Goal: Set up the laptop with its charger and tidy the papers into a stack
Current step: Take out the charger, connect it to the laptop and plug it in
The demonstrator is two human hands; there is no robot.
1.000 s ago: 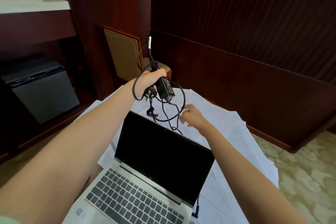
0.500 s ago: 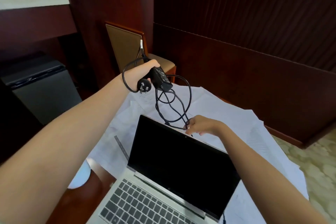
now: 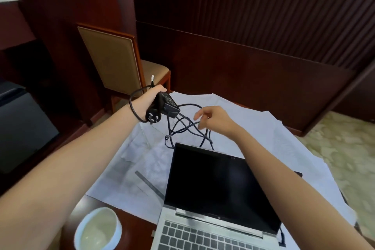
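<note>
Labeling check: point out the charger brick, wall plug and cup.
charger brick [image 3: 169, 103], head view, labelled top face.
wall plug [image 3: 153, 116], head view, pronged face.
cup [image 3: 119, 230], head view, right rim.

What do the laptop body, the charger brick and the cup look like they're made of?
The laptop body looks matte silver, metal or painted plastic; the dull sheen leaves it open. The charger brick looks black moulded plastic, slightly glossy, with a printed label. The cup seems white glazed ceramic, from its thick, smooth rim.
</note>
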